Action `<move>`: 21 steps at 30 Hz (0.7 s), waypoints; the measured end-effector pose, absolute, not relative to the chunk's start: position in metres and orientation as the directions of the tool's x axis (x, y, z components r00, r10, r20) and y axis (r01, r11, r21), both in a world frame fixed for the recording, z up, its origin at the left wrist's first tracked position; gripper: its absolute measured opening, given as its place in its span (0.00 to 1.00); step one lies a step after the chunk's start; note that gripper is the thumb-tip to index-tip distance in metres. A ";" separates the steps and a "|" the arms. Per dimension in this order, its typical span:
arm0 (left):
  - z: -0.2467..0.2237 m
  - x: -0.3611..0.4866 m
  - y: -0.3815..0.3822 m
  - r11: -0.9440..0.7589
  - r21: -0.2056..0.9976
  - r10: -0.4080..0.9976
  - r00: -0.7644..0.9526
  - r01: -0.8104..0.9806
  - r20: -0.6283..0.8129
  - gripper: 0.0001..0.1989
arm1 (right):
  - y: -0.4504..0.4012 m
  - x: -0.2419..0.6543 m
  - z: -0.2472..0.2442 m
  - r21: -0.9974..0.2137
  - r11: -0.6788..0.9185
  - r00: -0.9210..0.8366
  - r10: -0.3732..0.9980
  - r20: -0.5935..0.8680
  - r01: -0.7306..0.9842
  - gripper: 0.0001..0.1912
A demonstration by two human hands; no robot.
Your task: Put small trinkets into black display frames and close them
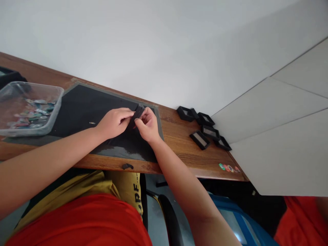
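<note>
Above the black mat (pixel 84 102) on the desk, both hands hold a thin black box or frame (pixel 137 114), tilted up between them. My left hand (pixel 114 122) grips its left side, thumb and fingers pressed together. On its right side, my right hand (pixel 148 125) pinches it between thumb and curled fingers. The fingers cover part of it, so its full shape is hidden. A small shiny piece (pixel 92 123) lies on the mat, left of my left hand.
At the left stands a clear plastic tub (pixel 55 89) of small colourful pieces, with a black object (pixel 10 77) behind it. Several black boxes with pale windows (pixel 200 140) lie at the right. Round stickers (pixel 230 168) mark the desk's front corner. White panels (pixel 282 136) border the right.
</note>
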State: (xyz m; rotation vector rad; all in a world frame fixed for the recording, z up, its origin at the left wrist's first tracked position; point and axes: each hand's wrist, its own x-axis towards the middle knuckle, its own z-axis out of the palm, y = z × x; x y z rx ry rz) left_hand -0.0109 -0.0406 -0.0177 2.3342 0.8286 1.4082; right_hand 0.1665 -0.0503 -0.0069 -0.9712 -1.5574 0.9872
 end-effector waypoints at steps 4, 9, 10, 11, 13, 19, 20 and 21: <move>-0.015 -0.013 -0.040 -0.778 0.556 0.628 0.359 0.293 0.690 0.17 | -0.050 0.165 -0.007 -0.931 0.349 -0.153 0.931 0.332 0.103 0.18; -0.014 -0.014 -0.041 -0.722 0.641 0.691 0.301 0.260 0.657 0.17 | -0.053 0.167 -0.007 -0.929 0.352 -0.167 0.929 0.331 0.114 0.18; -0.014 -0.014 -0.041 -0.713 0.649 0.701 0.277 0.264 0.657 0.17 | -0.054 0.167 -0.006 -0.927 0.357 -0.176 0.925 0.336 0.111 0.18; -0.013 -0.013 -0.041 -0.707 0.654 0.707 0.261 0.267 0.658 0.17 | -0.054 0.168 -0.006 -0.926 0.362 -0.185 0.922 0.339 0.107 0.18; -0.011 -0.012 -0.042 -0.697 0.665 0.717 0.259 0.268 0.648 0.16 | -0.055 0.169 -0.005 -0.926 0.365 -0.196 0.920 0.340 0.103 0.17; -0.006 -0.016 -0.042 -0.671 0.679 0.740 0.220 0.298 0.636 0.15 | -0.051 0.175 -0.002 -0.928 0.364 -0.211 0.916 0.342 0.077 0.20; -0.007 -0.017 -0.041 -0.658 0.686 0.750 0.192 0.310 0.633 0.15 | -0.050 0.176 -0.001 -0.929 0.366 -0.219 0.913 0.345 0.061 0.21; -0.009 -0.019 -0.039 -0.643 0.694 0.761 0.163 0.323 0.629 0.15 | -0.049 0.178 0.000 -0.929 0.368 -0.229 0.909 0.348 0.048 0.22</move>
